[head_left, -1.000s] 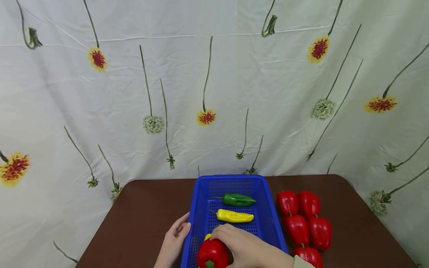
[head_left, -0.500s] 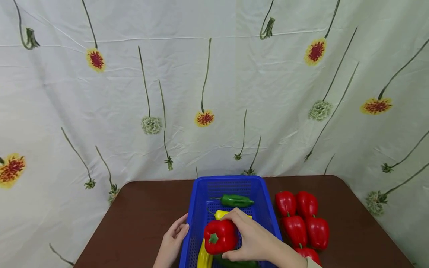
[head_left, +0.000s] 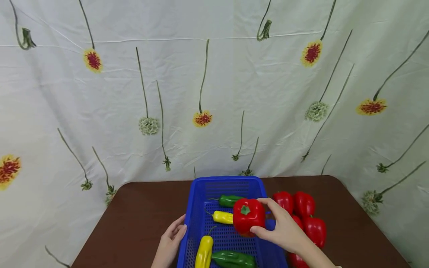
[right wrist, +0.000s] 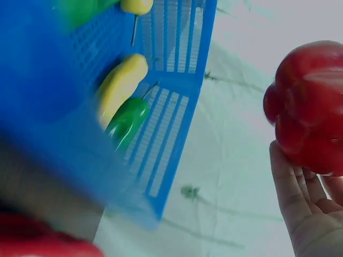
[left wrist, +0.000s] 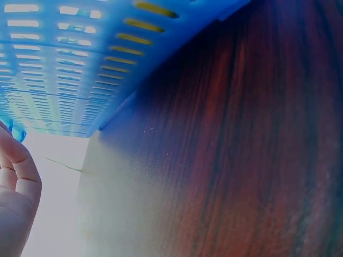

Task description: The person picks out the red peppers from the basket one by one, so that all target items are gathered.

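Note:
My right hand (head_left: 285, 227) grips a red bell pepper (head_left: 248, 217) between thumb and fingers, raised over the right part of the blue plastic basket (head_left: 191, 208). In the right wrist view the bell pepper (right wrist: 313, 107) sits against the fingertips, apart from the basket. At the basket's left side, my left hand (head_left: 170, 238) holds the rim, thumb and fingertips against it. Inside lie a yellow chili pepper (head_left: 222, 217) and a green one (head_left: 228, 201) at the back, both partly hidden by the bell pepper. Another yellow pepper (head_left: 203, 252) and green pepper (head_left: 234, 259) lie nearer me.
Right of the basket, several red bell peppers (head_left: 315, 230) stand grouped on the dark brown table (head_left: 140, 216); my right arm covers some. Behind the table hangs a pale cloth (head_left: 221, 93) with a flower print.
My right hand has lifted the red bell pepper from the basket's near part and carried it up and rightward, uncovering the near yellow and green peppers. My left hand stays at the rim.

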{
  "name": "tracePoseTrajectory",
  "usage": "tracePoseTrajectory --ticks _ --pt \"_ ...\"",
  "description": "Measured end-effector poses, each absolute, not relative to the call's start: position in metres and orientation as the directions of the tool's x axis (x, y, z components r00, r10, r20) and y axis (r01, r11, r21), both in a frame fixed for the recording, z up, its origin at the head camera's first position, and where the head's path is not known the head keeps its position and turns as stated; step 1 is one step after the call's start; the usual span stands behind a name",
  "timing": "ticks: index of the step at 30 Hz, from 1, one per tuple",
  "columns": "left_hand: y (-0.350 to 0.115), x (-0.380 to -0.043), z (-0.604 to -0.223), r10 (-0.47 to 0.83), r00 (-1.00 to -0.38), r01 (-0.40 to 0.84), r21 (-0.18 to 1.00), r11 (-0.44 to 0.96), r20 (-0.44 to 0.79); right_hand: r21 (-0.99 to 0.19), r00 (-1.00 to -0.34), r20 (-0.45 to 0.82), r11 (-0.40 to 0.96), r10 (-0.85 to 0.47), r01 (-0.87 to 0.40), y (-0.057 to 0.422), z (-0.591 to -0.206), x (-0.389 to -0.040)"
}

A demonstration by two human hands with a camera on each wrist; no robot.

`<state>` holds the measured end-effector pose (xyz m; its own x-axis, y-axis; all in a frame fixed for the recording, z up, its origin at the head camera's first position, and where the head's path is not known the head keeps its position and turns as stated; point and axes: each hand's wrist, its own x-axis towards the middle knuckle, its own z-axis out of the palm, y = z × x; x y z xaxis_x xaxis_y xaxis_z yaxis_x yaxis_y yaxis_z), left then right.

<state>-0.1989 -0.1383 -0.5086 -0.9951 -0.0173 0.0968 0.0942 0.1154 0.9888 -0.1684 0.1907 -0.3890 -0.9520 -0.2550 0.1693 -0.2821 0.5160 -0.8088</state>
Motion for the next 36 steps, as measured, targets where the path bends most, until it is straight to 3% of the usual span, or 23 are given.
tracePoseTrajectory --ticks 7,12,16,24,36 --pt "-0.140 -0.200 -0.509 -0.021 -0.998 0.052 0.992 0.116 0.055 -0.909 -0.993 0.064 0.405 -0.100 -0.100 0.221 -0.392 -0.164" --pt "-0.140 -0.198 -0.508 -0.027 -0.998 0.059 0.991 0.124 0.063 -0.896 -0.998 0.056 0.441 -0.001 -0.051 0.251 -0.398 -0.159" --pt "-0.140 -0.197 -0.508 -0.047 -0.996 0.070 0.988 0.134 0.076 -0.875 -0.997 -0.042 0.480 0.061 0.066 0.280 -0.405 -0.154" --pt "-0.139 -0.200 -0.503 -0.065 -0.997 0.040 0.986 0.163 0.051 -0.866 -0.965 -0.223 0.427 0.137 0.261 0.322 -0.431 -0.141" --pt "-0.138 -0.200 -0.497 -0.056 -0.996 0.059 0.975 0.215 0.073 -0.836 -0.890 -0.374 0.321 0.262 0.445 0.362 -0.469 -0.121"
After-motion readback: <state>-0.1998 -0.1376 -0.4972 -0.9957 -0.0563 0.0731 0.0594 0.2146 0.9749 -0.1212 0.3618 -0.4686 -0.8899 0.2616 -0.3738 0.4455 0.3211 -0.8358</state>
